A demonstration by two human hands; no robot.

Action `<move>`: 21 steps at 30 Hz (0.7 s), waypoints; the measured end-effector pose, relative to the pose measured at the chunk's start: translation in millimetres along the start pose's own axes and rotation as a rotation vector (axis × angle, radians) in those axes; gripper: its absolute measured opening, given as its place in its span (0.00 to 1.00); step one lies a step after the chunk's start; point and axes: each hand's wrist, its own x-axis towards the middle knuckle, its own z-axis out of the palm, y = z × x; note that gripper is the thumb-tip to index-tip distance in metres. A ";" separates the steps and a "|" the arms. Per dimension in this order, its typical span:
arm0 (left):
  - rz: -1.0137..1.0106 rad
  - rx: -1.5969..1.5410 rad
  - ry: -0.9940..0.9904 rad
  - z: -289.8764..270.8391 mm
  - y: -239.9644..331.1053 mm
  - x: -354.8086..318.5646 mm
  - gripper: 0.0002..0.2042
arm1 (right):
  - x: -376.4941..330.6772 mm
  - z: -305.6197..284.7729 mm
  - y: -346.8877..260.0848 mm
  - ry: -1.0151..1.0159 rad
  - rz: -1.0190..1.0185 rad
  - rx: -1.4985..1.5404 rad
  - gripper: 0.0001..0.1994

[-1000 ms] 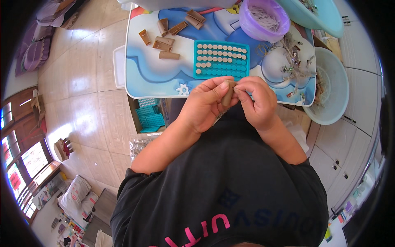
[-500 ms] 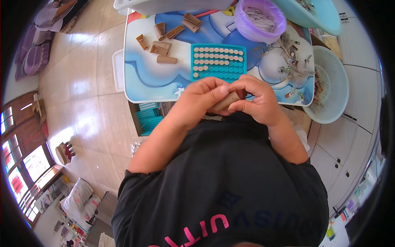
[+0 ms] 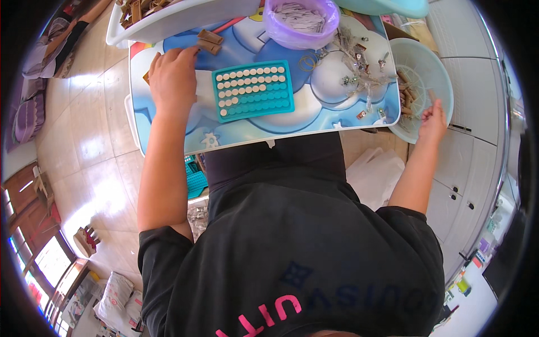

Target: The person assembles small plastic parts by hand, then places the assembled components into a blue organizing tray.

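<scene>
My left hand (image 3: 173, 78) lies over the brown plastic sleeves at the table's left, fingers apart and bent downward. It covers most of them, so its fingertips' contact is hidden. A bit of one brown sleeve (image 3: 146, 78) shows beside it, and more brown sleeves (image 3: 210, 41) lie farther back. My right hand (image 3: 433, 121) is over the near right rim of a pale green basin (image 3: 447, 84), fingers loosely curled, with no held thing visible. Brown pieces (image 3: 408, 92) lie in that basin. Between my hands sits a teal tray (image 3: 264, 104) with rows of white round pieces (image 3: 251, 71).
A purple lined tub (image 3: 306, 40) of pale slips stands at the back. Small metal charms and strings (image 3: 357, 63) lie at the table's right. A white bin (image 3: 168, 26) of brown parts is at the back left, and white cabinets (image 3: 469, 84) stand right.
My hands have parted from the brown sleeve they held together. The left went to the sleeves at the left, the right to the basin. The view has shifted over the table.
</scene>
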 end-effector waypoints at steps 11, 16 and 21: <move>-0.196 -0.984 -0.649 -77.2 35.0 -32.8 0.10 | -90.8 44.4 -16.1 -0.686 -0.231 -0.625 0.09; 0.199 -1.018 -1.262 -82.7 75.2 -55.9 0.12 | -144.4 76.1 -47.3 -0.952 -0.806 -1.056 0.11; -0.082 -1.637 -1.532 -54.8 98.5 -86.8 0.15 | -141.5 82.9 -32.4 -0.979 -0.804 -1.017 0.09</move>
